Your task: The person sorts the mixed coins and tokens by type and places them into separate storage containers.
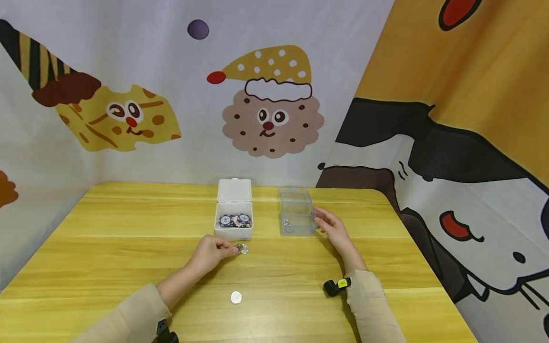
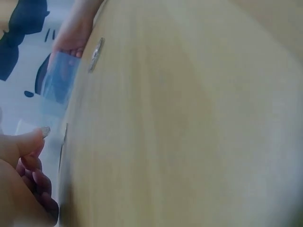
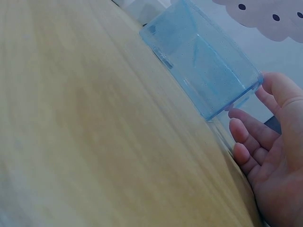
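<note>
My left hand [image 1: 208,255] pinches a silver coin [image 2: 45,131] between thumb and forefinger, just above the tabletop. Another silver coin [image 1: 245,249] lies right beside those fingertips, and a third coin [image 1: 236,297] lies flat nearer the front edge. On the right, a clear plastic box [image 1: 298,214] stands with its lid folded back; a few silver coins [image 1: 288,225] sit at its left side. My right hand [image 1: 334,231] holds this box at its right near corner, and curled fingers [image 3: 241,127] show below the corner in the right wrist view.
A white box [image 1: 233,234] with its lid raised stands at the back, left of the clear one, with several patterned poker chips [image 1: 235,220] inside. All of this is on a wooden table [image 1: 128,247]. A printed curtain [image 1: 141,43] hangs behind it.
</note>
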`<state>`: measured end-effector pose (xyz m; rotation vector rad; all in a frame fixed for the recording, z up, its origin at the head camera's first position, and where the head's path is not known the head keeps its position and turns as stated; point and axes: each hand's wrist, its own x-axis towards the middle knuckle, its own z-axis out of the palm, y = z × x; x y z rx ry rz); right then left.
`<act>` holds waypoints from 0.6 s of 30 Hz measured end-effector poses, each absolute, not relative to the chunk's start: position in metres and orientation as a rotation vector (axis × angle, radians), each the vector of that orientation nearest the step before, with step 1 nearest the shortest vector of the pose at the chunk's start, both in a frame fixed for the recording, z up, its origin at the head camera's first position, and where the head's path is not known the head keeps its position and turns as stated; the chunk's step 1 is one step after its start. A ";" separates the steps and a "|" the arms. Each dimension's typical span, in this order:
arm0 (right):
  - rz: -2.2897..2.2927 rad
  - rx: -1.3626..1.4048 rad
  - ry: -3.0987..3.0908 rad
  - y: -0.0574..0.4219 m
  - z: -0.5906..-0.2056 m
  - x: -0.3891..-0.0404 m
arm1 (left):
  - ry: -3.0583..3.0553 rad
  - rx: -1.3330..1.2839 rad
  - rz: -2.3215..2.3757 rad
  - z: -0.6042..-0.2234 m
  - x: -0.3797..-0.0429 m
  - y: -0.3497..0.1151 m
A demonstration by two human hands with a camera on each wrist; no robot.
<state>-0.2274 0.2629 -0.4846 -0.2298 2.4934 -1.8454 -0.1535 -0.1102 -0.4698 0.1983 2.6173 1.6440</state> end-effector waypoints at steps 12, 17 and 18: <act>-1.784 -0.232 2.486 0.254 -0.458 -0.214 | 2.490 0.180 1.796 -0.467 -0.154 -0.099; -1.784 -0.237 2.481 0.253 -0.457 -0.213 | 2.410 0.197 1.858 -0.464 -0.153 -0.092; -1.786 -0.237 2.479 0.253 -0.457 -0.213 | 2.392 0.202 1.875 -0.463 -0.153 -0.090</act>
